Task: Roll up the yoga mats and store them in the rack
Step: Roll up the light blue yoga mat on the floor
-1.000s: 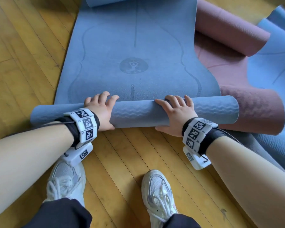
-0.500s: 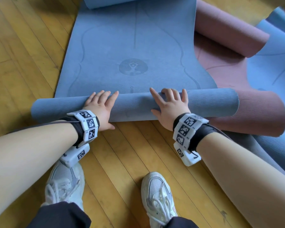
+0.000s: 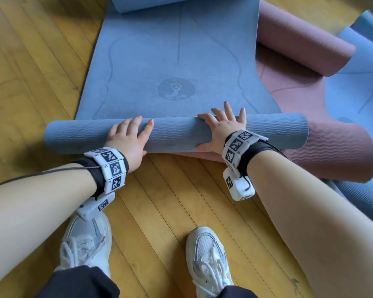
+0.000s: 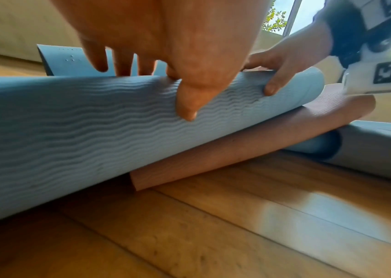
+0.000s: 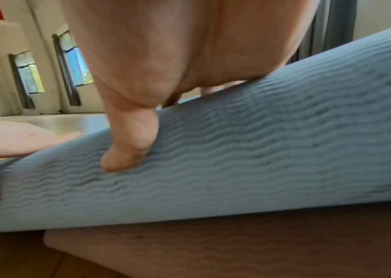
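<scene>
A blue yoga mat (image 3: 177, 61) lies on the wood floor, its near end wound into a roll (image 3: 177, 134) with a wavy ribbed outside (image 4: 94, 122) (image 5: 261, 150). My left hand (image 3: 129, 136) lies flat on the roll left of centre, fingers straight, thumb pressing the near face (image 4: 187, 105). My right hand (image 3: 222, 125) presses the roll right of centre, fingers spread over its top, thumb on the near side (image 5: 128, 150). A pink mat (image 3: 332, 147) lies under the roll's right end (image 4: 237, 150).
The pink mat's far end curls into a loose roll (image 3: 299, 39). Another blue mat (image 3: 362, 93) spreads at the right, and a grey-blue one (image 4: 368, 150) lies beside the pink. My two white shoes (image 3: 207, 259) stand on the floorboards near the roll.
Both hands have pushed the roll away from me over the flat mat, nearer the round emblem. Their fingers went from curled over the roll to straight and spread.
</scene>
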A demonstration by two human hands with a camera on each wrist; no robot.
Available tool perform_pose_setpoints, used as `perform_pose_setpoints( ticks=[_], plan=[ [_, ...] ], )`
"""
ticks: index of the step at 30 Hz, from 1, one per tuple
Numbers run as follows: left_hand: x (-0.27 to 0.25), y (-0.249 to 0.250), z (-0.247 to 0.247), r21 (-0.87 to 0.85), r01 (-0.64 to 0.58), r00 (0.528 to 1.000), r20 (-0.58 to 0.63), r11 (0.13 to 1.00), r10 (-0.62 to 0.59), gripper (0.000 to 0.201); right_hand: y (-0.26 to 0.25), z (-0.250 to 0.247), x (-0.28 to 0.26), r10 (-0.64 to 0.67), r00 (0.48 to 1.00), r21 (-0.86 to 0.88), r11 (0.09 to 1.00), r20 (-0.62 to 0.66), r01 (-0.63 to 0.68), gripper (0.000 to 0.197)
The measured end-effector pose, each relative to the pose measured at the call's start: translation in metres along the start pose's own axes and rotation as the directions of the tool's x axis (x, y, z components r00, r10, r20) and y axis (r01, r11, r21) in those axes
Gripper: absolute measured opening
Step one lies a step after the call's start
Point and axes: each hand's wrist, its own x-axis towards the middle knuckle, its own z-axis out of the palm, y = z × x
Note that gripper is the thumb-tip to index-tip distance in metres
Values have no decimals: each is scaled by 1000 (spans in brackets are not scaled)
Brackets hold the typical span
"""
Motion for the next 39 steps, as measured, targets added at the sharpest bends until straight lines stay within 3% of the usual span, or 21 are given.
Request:
perform_pose_setpoints(
  ticks=[6,9,12,16,25,31,39],
  plan=[
    [22,-8,-10,-18,-39,999,-19,999,39,95,-8,2,-4,36,994,-21,999,-103,-39,87],
    [30,-12,-9,-15,-40,999,11,999,40,109,-2,9,-8,-28,998,-186,982,-57,17,109],
    [38,-14,-8,66,-15,999,41,998,13,114,0,6,-5,-8,1000,-281,960,-22,2,122],
    [45,-18,-16,198,-52,999,-3,979,53,103,-1,1,-3,-23,997,-334,942,-79,-5,113],
    [-9,-15,-45,175,-174,982,-45,969,184,90,19,-4,-57,-181,952,-257,959,-245,117,88],
    [-17,-5,-17,139,-244,966,127,960,227,98,10,25,-68,-155,988,-255,956,-23,144,93],
    [15,-3,-19,49,-253,907,360,966,219,114,11,30,-47,-124,990,-114,985,63,131,99]
  ],
)
